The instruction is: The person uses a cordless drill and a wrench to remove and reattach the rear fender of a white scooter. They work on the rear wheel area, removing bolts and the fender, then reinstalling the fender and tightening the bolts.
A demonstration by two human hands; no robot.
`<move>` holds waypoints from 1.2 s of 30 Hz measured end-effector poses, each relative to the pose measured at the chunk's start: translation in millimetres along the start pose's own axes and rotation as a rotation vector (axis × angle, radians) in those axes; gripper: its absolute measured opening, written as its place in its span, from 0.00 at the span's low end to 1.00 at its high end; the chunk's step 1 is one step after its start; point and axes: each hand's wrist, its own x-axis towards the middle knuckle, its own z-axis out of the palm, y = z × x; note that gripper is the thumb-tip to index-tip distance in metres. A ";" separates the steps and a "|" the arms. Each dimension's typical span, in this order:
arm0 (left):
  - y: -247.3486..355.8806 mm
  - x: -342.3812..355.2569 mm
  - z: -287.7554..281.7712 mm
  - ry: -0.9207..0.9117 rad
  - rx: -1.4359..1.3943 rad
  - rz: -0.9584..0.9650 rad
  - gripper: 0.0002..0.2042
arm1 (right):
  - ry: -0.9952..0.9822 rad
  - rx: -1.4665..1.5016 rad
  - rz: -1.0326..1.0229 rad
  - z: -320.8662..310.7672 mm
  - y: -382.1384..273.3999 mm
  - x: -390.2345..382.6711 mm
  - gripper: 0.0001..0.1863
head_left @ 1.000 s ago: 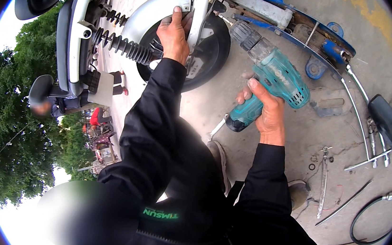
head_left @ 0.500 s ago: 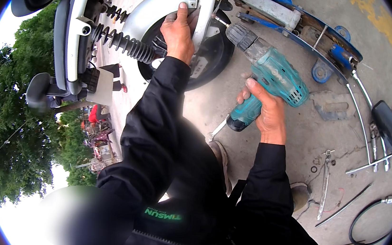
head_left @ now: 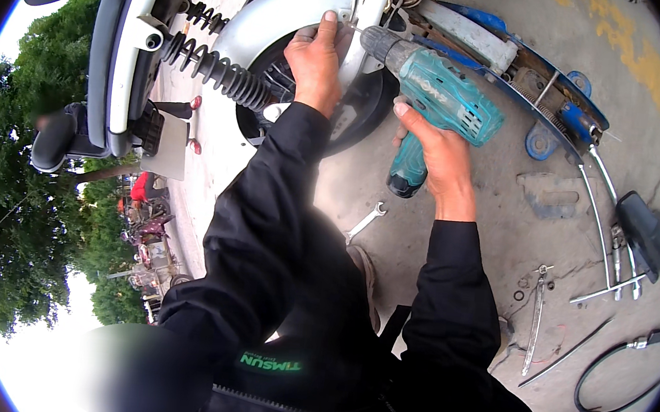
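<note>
My right hand point(head_left: 441, 155) is closed round the handle of a teal cordless drill point(head_left: 450, 98). The drill's black chuck point(head_left: 381, 44) faces left, and its thin bit reaches the silver mudguard point(head_left: 281, 17) beside the white frame tube; whether the tip touches is unclear. My left hand point(head_left: 315, 68) grips the lower edge of that mudguard, its thumb lying up against the metal and its fingers partly hidden. Below the mudguard is the black wheel point(head_left: 367, 117) of a tipped two-wheeler. A black coil-spring shock absorber point(head_left: 219, 72) stands left of my left hand.
A blue floor jack point(head_left: 542, 140) lies at the upper right. An open-end wrench point(head_left: 366, 219) rests on the concrete near my foot. Further right are a T-handled tool point(head_left: 609, 288), a metal strip point(head_left: 536, 320) and a black hose point(head_left: 588, 386). A person in red point(head_left: 141, 186) is in the background.
My right hand has brought the drill up and left, so its bit is now at the mudguard near my left hand. The left hand keeps its grip. The view has shifted slightly.
</note>
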 end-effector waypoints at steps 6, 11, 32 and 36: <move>0.9 0.0 -1.5 -0.022 -0.045 -0.025 0.15 | 0.030 0.012 -0.005 10.4 -3.3 1.5 0.13; 3.0 -0.3 -1.9 -0.027 -0.026 -0.032 0.16 | 0.052 -0.028 -0.022 11.1 -7.0 6.5 0.13; 9.5 -6.1 5.1 0.009 -0.002 -0.072 0.18 | 0.097 -0.797 -0.469 4.6 -40.2 16.4 0.13; 10.8 -4.7 -0.3 0.029 -0.028 -0.114 0.17 | -0.013 -0.817 -0.258 18.9 -83.2 21.2 0.14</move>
